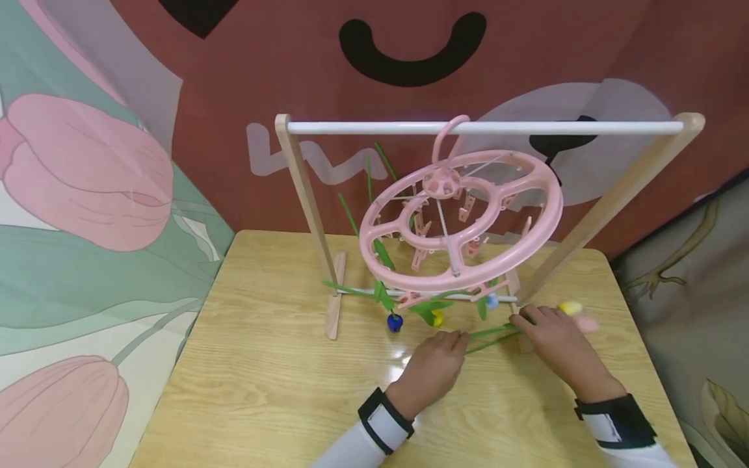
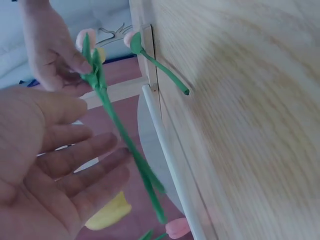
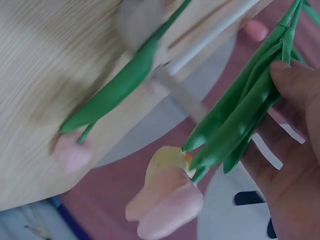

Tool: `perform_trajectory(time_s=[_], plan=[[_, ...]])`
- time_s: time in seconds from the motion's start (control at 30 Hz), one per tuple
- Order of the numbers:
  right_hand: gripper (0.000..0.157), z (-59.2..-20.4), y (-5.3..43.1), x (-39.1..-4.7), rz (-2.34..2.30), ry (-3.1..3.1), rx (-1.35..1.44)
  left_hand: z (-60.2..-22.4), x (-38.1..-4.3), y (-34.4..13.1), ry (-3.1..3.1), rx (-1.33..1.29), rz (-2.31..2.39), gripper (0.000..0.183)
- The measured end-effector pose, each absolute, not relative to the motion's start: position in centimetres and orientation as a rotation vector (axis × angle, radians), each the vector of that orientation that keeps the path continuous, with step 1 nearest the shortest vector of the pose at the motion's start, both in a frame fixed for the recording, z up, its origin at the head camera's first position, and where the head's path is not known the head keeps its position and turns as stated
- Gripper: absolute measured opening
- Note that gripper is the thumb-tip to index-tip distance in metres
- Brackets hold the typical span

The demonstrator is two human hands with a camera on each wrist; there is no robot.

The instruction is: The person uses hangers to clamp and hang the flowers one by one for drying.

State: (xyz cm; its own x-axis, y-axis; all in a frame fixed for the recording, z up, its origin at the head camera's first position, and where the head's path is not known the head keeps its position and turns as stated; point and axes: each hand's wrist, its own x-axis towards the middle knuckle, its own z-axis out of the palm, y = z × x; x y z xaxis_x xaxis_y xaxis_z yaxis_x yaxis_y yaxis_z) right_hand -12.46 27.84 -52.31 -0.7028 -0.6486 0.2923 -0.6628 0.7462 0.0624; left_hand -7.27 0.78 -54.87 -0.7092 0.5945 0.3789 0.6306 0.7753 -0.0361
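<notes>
My right hand (image 1: pixel 556 348) pinches the green stems and leaves of a pink tulip (image 3: pixel 170 202) and a yellow tulip (image 1: pixel 569 308), artificial flowers whose heads point away to the right in the head view. Beside the free ends of those stems is my left hand (image 1: pixel 433 367); in the left wrist view its fingers (image 2: pixel 80 155) are spread and relaxed, fingertips close to the stems. Another pink tulip (image 3: pixel 72 152) lies on the tabletop, its green stem (image 2: pixel 167 75) showing in the left wrist view. Behind both hands hangs a round pink clip hanger (image 1: pixel 462 276).
The hanger hooks over the white top bar (image 1: pixel 374 128) of a wooden stand (image 1: pixel 304 195). From its clips hang several artificial flowers head down, among them a dark blue one (image 1: pixel 394 322), a yellow one (image 1: pixel 437 318) and a light blue one (image 1: pixel 492 301). A printed cloth (image 1: pixel 205 84) covers the wall behind.
</notes>
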Motion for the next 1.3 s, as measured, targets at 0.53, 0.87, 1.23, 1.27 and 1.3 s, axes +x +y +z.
perform_trajectory(time_s=[0.53,0.87,1.23,1.27,1.3], plan=[[0.036,-52.9,25.3,-10.9,0.144,-2.637,1.083,-55.7,-7.9,-0.1,-2.638,-0.825,-0.253,0.024],[0.030,-54.2,25.9,-11.2,0.203,-2.635,1.044,-56.8,-8.4,0.6,-2.656,-0.873,-0.311,0.034],[0.034,-54.5,26.5,-11.5,0.249,-2.637,1.016,-56.6,-8.8,1.0,-2.636,-0.853,-0.339,0.034],[0.034,-54.5,26.5,-11.5,0.251,-2.641,1.015,-56.6,-8.8,0.9,-2.632,-0.853,-0.342,0.035],[0.035,-54.5,26.6,-11.5,0.256,-2.645,1.012,-56.5,-8.8,0.9,-2.627,-0.854,-0.346,0.036]])
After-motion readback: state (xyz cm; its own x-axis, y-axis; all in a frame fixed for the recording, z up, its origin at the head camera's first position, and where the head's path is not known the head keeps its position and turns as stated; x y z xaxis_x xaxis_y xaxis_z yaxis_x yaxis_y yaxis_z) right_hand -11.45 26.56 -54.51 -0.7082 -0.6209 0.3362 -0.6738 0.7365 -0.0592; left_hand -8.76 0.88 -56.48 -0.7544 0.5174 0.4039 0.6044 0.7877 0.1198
